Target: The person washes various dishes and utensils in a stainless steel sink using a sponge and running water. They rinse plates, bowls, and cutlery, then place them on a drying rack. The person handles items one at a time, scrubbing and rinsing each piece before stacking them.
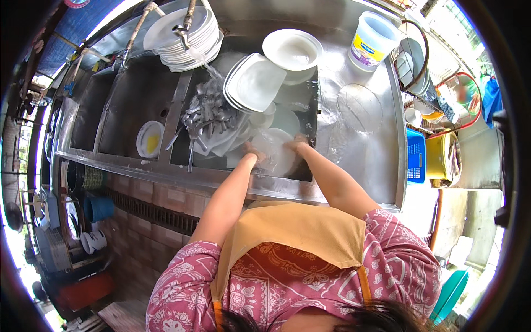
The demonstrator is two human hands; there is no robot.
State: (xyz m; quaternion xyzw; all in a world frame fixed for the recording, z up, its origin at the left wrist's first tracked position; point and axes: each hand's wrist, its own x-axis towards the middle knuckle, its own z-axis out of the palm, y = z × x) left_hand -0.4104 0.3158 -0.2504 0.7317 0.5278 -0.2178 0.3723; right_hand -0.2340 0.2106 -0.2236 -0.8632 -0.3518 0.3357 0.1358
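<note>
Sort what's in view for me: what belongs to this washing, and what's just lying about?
In the job: round dish between left hand and right hand; cutlery; square dishes; bowl; plate stack; running tap.

Apparently just lying about: blue crate; yellow bin; blue bucket.

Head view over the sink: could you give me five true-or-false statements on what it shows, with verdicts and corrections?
1. The left hand and right hand are both at a white plate in the basin. True.

2. The tap above the cutlery is shut off. False: water runs from the tap toward the cutlery.

3. A yellow item lies in a white bowl in a basin further left. True.

4. The plastic tub lies on its side. False: the plastic tub stands upright on the metal drainboard.

5. The blue basket is inside the sink. False: the blue basket is outside, beyond the drainboard's right edge.
</note>
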